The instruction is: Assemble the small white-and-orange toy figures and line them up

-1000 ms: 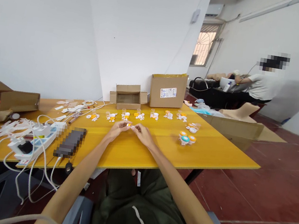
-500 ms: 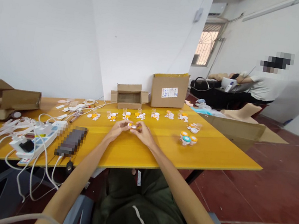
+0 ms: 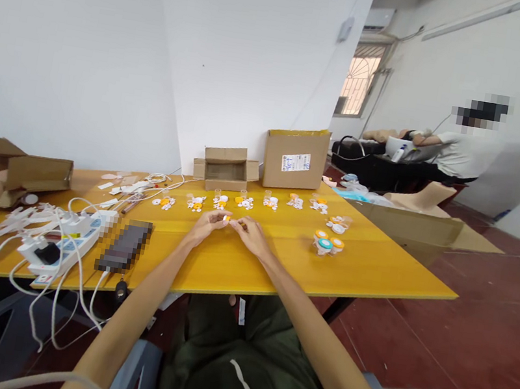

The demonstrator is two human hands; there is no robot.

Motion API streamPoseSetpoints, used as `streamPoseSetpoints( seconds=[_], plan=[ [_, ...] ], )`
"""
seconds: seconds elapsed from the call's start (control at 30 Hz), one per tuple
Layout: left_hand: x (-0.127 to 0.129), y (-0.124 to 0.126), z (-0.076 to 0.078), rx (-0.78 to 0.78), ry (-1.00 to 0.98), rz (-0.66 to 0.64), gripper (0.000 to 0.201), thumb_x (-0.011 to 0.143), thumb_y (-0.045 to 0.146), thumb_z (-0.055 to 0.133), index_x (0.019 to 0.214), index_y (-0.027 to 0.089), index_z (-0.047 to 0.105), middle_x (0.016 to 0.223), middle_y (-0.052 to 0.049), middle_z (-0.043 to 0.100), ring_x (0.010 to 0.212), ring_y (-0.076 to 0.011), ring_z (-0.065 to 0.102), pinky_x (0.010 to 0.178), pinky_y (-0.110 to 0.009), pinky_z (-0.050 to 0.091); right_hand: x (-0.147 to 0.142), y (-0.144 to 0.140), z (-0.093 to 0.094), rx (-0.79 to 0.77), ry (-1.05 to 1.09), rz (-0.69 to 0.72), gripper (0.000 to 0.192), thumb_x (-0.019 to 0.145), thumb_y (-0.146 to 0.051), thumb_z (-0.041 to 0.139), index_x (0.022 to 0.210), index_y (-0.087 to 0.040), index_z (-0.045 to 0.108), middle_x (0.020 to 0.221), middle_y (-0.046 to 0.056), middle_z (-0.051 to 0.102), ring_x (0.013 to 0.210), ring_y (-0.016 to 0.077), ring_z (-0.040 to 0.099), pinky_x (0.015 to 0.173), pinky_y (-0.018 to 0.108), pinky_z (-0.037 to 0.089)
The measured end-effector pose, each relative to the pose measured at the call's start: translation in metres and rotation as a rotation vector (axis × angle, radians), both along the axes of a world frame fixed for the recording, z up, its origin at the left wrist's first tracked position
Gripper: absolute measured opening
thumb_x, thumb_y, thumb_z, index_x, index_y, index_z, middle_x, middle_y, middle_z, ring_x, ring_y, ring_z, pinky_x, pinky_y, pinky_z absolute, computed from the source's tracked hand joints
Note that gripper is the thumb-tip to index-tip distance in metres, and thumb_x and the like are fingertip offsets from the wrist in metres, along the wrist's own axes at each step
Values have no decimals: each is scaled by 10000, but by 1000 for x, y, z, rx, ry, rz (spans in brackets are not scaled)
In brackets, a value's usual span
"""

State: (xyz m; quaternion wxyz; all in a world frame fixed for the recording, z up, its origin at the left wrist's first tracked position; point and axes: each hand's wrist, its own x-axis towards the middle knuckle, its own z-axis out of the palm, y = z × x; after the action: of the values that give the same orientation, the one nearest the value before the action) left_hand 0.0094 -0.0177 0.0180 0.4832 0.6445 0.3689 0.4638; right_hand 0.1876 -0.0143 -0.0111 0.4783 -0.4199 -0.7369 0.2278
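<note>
Both hands, left hand and right hand, lowered onto yellow table, fingertips pinched together on small orange-white piece, assembly apparently continuing

Both my forearms reach forward, converging; my left hand and right hand meet fingertip to fingertip, fingers curled in a pinch.

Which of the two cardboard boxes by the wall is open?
The smaller box, left of the taller box: its flaps are spread open, while the taller one is closed and labelled.
</note>
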Motion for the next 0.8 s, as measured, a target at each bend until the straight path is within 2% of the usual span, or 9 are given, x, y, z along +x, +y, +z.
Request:
streamPoseSetpoints(
  seconds=[0.07,0.23,0.37,0.5,0.8],
  plan=[
    [0,0,1,1,2,-4,398,682,362,820,1038,195,760,1019,-70,754,1012,-242,661,936,-355,482,0,-1,1,-18,-18,-7,311,874,-481,573,700,-224,600,739,20,664,698,177,604,684,288,460],
    [1,1,0,9,-8,-11,419,666,366,829,1042,195,759,1003,-73,757,1018,-249,664,955,-367,474,-2,-2,-1,-71,50,13,246,761,-428,710,873,-229,617,840,-6,691,663,162,612,655,283,476],
    [0,3,-2,11,1,-15,421,671,371,829,1046,192,758,992,-74,758,1005,-243,667,960,-369,475,-1,-1,0,-14,4,24,176,836,-397,646,781,-230,633,836,16,707,754,179,643,718,289,487],
    [-2,6,-6,10,-1,-6,414,680,374,822,1044,189,754,1015,-75,751,1009,-237,663,961,-367,474,0,-2,2,-20,-76,11,180,879,-370,606,787,-225,661,838,26,713,766,180,641,712,279,472],
    [-1,8,-9,11,-7,-13,472,610,342,872,1035,188,734,1083,-91,742,1068,-242,655,1009,-387,462,0,-5,3,-17,-255,-7,207,768,-339,748,713,-209,597,807,5,628,762,165,589,694,270,444]
  ],
)
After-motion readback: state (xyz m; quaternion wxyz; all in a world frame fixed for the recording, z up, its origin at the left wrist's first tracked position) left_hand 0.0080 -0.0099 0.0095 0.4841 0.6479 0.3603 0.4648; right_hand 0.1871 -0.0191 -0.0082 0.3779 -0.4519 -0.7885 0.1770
